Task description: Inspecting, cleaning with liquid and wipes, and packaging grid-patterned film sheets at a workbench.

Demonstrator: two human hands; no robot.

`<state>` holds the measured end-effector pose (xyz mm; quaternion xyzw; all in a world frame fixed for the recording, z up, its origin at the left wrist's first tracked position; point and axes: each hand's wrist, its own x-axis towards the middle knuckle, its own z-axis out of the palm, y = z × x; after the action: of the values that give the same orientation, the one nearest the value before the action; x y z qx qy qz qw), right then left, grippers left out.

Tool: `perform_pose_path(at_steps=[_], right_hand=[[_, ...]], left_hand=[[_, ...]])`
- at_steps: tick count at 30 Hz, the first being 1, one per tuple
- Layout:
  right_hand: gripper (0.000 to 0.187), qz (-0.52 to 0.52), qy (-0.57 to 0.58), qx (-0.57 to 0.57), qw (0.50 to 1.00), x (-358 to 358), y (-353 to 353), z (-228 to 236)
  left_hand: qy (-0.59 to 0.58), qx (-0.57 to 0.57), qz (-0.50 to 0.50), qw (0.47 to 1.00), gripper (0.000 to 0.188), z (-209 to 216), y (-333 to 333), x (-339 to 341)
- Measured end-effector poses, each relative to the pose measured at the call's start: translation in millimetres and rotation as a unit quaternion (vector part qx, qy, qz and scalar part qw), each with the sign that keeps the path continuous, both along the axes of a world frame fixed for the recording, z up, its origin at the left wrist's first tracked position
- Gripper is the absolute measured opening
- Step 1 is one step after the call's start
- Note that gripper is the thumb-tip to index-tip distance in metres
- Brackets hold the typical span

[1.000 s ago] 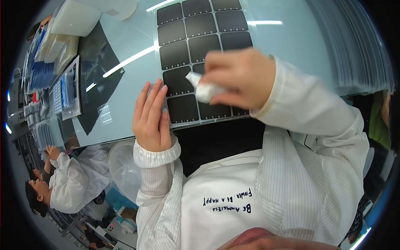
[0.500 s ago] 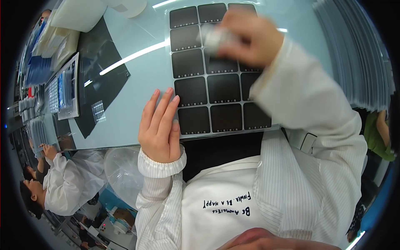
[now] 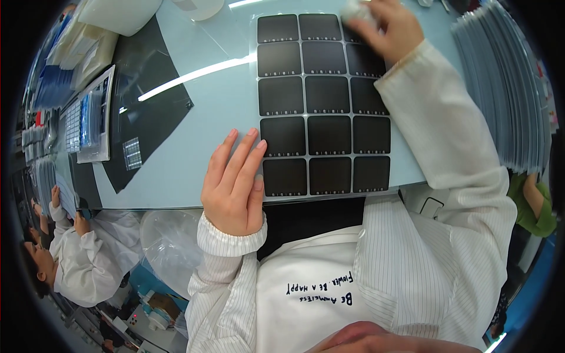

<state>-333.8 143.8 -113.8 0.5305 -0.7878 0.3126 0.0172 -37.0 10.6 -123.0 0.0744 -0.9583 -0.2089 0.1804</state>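
Observation:
A flat panel of dark square cells [image 3: 326, 100], three across and several rows deep, lies on the pale blue table [image 3: 212, 100]. My left hand [image 3: 234, 182] rests flat with fingers together on the panel's near left corner, holding nothing. My right hand [image 3: 387, 26] is at the panel's far right corner, closed on a small white cloth [image 3: 355, 10] pressed against the cells. My white striped sleeves come in from the lower edge.
A dark sheet [image 3: 141, 106] lies on the table to the left, with trays and stacked white packs [image 3: 88, 115] beyond it. A tall stack of grey panels [image 3: 506, 88] stands at the right. Another person in white [image 3: 70, 259] works at the lower left.
My right hand has swept the white cloth from the panel's middle up to its far right corner. My left hand has stayed at the near left corner.

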Motion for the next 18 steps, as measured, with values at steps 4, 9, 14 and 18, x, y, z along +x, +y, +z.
perform_pose_path(at_steps=[4, 9, 14, 18], right_hand=[[0.025, 0.239, -0.033, 0.034, 0.970, 74, -4, -1], [0.024, -0.018, -0.239, -0.012, 0.971, -3, -24, -9], [0.028, 0.171, 0.036, -0.063, 0.983, 51, -41, -22], [0.030, 0.160, -0.014, -0.040, 0.986, 24, -65, -15]], left_hand=[[-0.018, 0.000, 0.012, 1.000, 0.043, 0, -3, 2], [-0.003, -0.002, 0.006, 1.000, 0.044, 1, -3, 0], [-0.015, -0.002, 0.012, 1.000, 0.043, 1, -3, -1], [-0.010, 0.001, 0.004, 1.000, 0.043, 3, -4, 2]])
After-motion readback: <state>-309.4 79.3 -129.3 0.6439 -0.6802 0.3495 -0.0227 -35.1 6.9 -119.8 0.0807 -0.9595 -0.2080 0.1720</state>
